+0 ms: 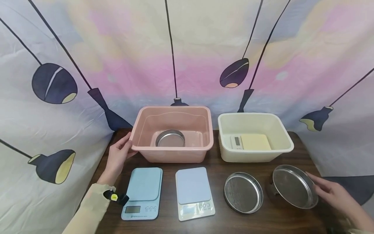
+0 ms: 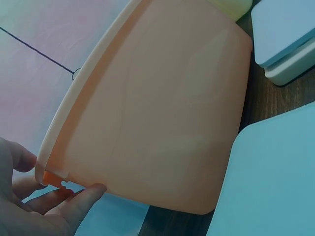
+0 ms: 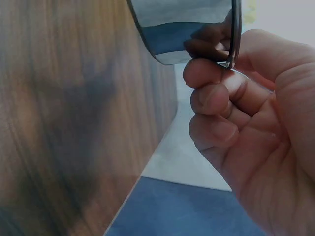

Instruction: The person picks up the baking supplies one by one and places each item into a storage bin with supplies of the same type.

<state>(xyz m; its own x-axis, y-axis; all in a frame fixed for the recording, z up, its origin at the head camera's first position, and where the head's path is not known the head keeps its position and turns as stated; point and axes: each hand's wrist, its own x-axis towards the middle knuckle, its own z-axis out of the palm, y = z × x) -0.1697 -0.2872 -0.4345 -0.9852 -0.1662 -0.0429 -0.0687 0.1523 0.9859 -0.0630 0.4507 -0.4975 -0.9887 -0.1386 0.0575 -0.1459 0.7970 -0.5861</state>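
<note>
My left hand (image 1: 118,155) grips the left front corner of a pink plastic basin (image 1: 172,156), its fingers about the rim. In the left wrist view, the fingers (image 2: 74,206) touch the basin's outer wall and lip. Inside the basin lies a round metal sieve (image 1: 170,139). At the right, my right hand (image 1: 333,191) pinches the edge of another round sieve (image 1: 295,187), which is tilted above the table. The right wrist view shows its shiny side wall (image 3: 184,24) between thumb and fingers. A third sieve (image 1: 243,193) lies flat on the table, left of the held one.
A cream basin (image 1: 254,157) stands at the back right with a yellow-topped kitchen scale (image 1: 255,142) inside. In front lie a blue kitchen scale (image 1: 144,185) and a white one (image 1: 193,187). A patterned cloth (image 1: 195,48) hangs behind the dark wooden table (image 1: 166,224).
</note>
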